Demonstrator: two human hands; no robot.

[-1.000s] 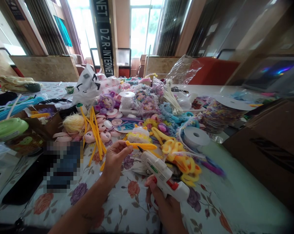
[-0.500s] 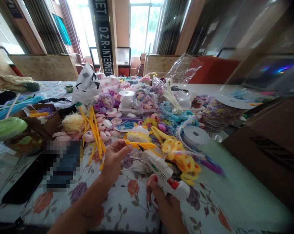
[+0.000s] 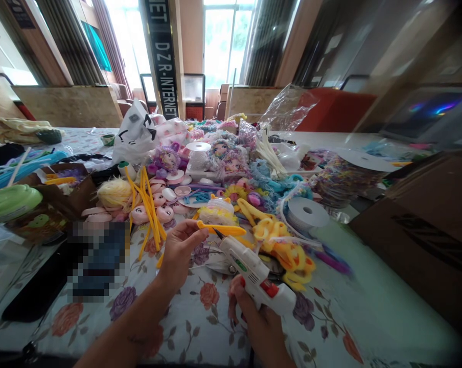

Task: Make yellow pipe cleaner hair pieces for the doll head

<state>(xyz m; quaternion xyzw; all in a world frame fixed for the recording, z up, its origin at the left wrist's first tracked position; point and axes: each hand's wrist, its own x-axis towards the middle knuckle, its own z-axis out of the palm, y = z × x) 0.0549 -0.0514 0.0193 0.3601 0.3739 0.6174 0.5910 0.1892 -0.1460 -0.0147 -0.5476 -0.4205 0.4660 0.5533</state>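
Observation:
My left hand pinches one end of a folded yellow pipe cleaner, which it holds level above the flowered tablecloth. My right hand grips a white hot glue gun with a red trigger. The gun's dark nozzle points up and left and touches the underside of the pipe cleaner near its middle. A heap of curled yellow and orange pipe cleaners lies just right of the gun.
Straight yellow pipe cleaners, pink doll faces, doll heads, a ribbon spool and plastic bags crowd the table's middle. A brown cardboard box stands at right, a green lid at left.
The glue gun's nozzle has slid a little to the left along the pipe cleaner. My left hand has stayed nearly still.

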